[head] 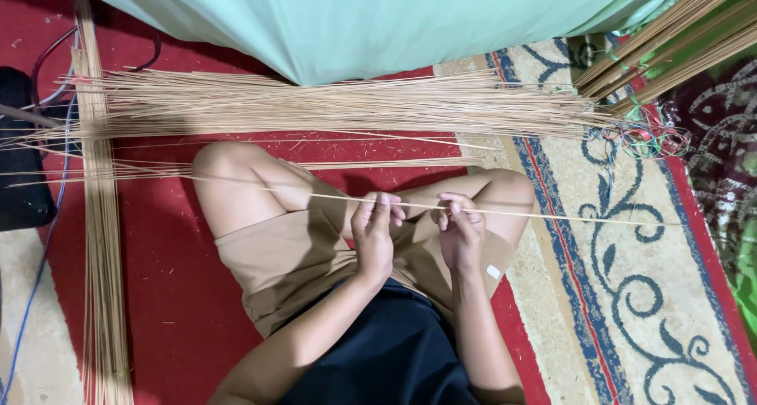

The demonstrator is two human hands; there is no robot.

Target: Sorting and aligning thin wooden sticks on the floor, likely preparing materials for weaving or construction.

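My left hand [374, 235] and right hand [460, 230] pinch one thin stick [552, 215]; it looks brittle, so overbending could snap it.

You sit cross-legged, knees spread left and right, both forearms reaching away from you over your lap. Your left hand [374, 233] is raised with fingers curled together and thumb pressed against them in a pinch, back of the hand toward you. Your right hand [460, 227] sits just beside it to the right, fingers bent inward, fingertips gathered in a similar pinch. The two hands are near each other but apart, at about the same height.
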